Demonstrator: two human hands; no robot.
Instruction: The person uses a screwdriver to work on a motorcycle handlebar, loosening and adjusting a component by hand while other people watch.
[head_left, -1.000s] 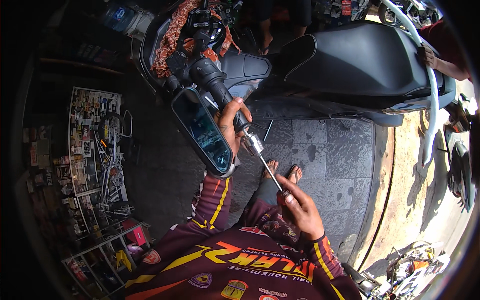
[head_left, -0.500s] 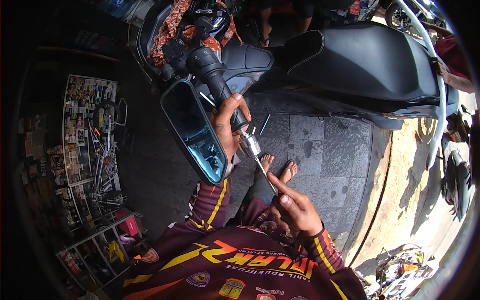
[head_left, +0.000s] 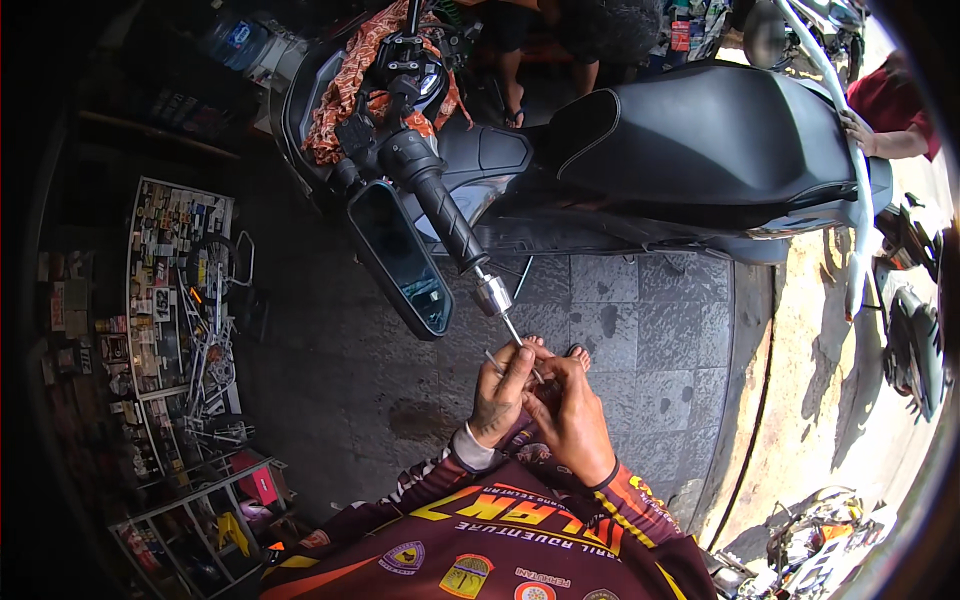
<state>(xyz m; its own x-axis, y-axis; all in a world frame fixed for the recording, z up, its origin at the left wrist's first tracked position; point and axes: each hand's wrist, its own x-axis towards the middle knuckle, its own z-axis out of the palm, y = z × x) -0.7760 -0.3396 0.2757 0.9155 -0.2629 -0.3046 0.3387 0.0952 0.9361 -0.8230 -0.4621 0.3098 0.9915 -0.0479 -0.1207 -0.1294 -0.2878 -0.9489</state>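
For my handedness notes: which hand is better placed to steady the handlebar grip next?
Probably left: the left hand is nearer the handlebar grip, while the right hand sits farther off. Both seem busy around the metal shaft.

Bar-end wt [head_left: 493, 294] is glossy metal, tool shaft [head_left: 511, 329] smooth mtl, seat [head_left: 690, 135] semi-matt, flr tiles [head_left: 605, 320] rough.

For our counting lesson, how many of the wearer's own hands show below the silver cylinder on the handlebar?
2: the left hand and the right hand, together below the silver cylinder; some fingers are hidden.
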